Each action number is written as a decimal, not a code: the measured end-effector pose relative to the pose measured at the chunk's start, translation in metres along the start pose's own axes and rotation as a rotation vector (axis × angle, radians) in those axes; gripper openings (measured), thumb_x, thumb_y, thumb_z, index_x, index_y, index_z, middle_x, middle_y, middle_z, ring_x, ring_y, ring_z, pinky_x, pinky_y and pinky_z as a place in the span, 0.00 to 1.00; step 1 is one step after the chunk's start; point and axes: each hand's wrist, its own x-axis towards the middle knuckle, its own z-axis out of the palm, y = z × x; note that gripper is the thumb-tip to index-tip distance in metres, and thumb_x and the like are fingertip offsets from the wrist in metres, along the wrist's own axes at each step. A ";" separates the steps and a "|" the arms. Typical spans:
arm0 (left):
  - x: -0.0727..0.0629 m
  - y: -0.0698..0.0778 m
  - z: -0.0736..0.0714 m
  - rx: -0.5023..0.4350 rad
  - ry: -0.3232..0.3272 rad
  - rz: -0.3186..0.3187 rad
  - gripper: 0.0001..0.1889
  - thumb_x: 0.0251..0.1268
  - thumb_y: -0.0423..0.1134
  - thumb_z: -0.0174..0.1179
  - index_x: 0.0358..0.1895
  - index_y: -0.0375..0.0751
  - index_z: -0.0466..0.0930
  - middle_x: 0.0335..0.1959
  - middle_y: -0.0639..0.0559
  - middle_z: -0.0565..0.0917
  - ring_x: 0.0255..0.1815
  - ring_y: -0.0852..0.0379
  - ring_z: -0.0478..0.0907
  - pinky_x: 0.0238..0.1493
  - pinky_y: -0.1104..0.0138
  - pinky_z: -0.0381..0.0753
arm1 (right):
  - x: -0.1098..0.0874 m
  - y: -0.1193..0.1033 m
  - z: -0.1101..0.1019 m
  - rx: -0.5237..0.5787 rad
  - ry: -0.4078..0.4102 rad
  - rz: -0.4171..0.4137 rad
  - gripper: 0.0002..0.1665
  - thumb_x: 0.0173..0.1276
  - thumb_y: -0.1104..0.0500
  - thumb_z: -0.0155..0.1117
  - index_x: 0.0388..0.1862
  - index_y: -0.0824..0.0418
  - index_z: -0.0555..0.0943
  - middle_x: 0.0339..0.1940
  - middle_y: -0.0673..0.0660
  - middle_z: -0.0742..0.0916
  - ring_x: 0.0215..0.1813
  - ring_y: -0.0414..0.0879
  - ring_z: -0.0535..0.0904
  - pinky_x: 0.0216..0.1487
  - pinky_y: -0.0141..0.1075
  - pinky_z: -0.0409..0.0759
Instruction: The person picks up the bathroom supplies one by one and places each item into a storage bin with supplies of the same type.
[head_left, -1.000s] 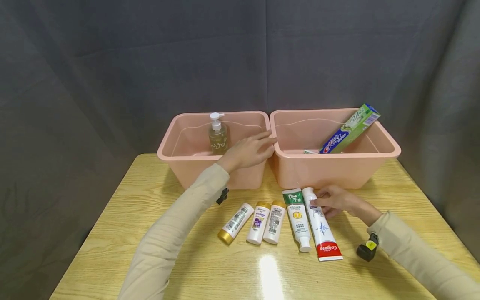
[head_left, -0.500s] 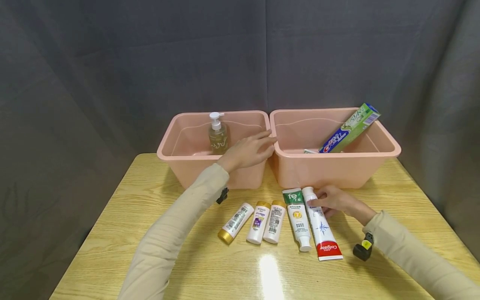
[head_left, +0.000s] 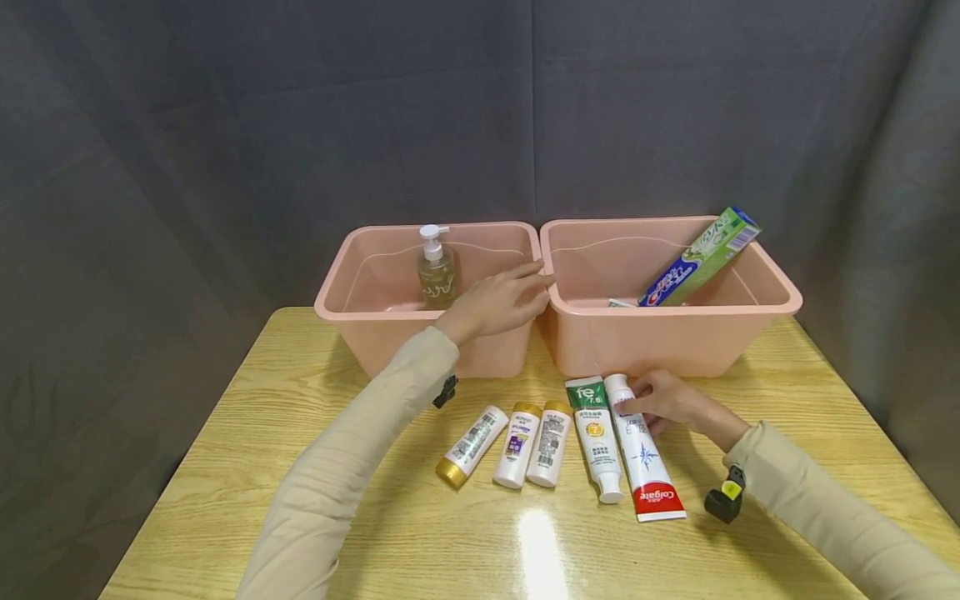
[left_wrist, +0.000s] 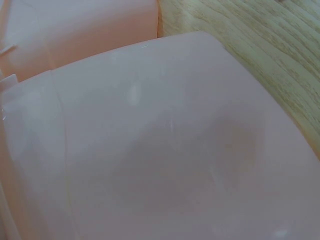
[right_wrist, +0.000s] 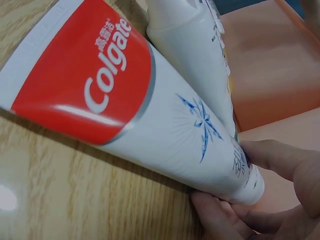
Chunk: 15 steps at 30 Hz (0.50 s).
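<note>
My right hand pinches a white and red Colgate toothpaste tube close to its cap. In the right wrist view the thumb presses the tube's upper side while the fingers reach along its lower edge. The tube lies on the table beside a green and white toothpaste tube. My left hand rests with extended fingers over the adjoining rims of the left pink bin and right pink bin. Only bin walls and table show in the left wrist view.
Three small white bottles with gold caps, the left one, the middle one and the right one, lie left of the tubes. A pump bottle stands in the left bin. A green toothpaste box leans in the right bin.
The right wrist and forearm have shifted slightly to the left, with the fingers settling at the Colgate toothpaste tube. The left hand and the other objects stay in place.
</note>
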 end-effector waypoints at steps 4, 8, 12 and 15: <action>0.001 0.000 -0.001 0.001 0.003 0.005 0.26 0.79 0.56 0.39 0.75 0.56 0.66 0.78 0.52 0.58 0.73 0.46 0.62 0.71 0.52 0.62 | 0.001 0.000 -0.001 0.002 0.007 0.015 0.26 0.64 0.57 0.72 0.49 0.77 0.75 0.39 0.64 0.80 0.32 0.50 0.82 0.33 0.45 0.86; 0.001 0.000 -0.001 0.005 0.001 0.005 0.26 0.79 0.56 0.39 0.75 0.57 0.65 0.78 0.52 0.58 0.74 0.45 0.62 0.71 0.51 0.62 | 0.003 0.000 -0.001 0.003 0.012 0.018 0.25 0.64 0.57 0.72 0.48 0.77 0.76 0.38 0.63 0.81 0.32 0.50 0.82 0.32 0.45 0.86; 0.001 0.000 -0.001 0.009 -0.002 0.004 0.27 0.79 0.57 0.38 0.75 0.57 0.65 0.78 0.52 0.57 0.73 0.44 0.62 0.71 0.50 0.62 | 0.003 0.001 -0.001 0.009 0.018 0.022 0.26 0.62 0.58 0.73 0.48 0.77 0.74 0.37 0.64 0.82 0.32 0.50 0.82 0.32 0.45 0.86; 0.000 0.000 0.000 0.008 -0.005 0.005 0.27 0.79 0.57 0.38 0.75 0.58 0.65 0.78 0.52 0.57 0.73 0.44 0.62 0.71 0.50 0.62 | 0.003 0.001 -0.001 0.001 0.027 0.015 0.26 0.62 0.58 0.73 0.47 0.76 0.74 0.38 0.64 0.81 0.32 0.50 0.82 0.32 0.45 0.86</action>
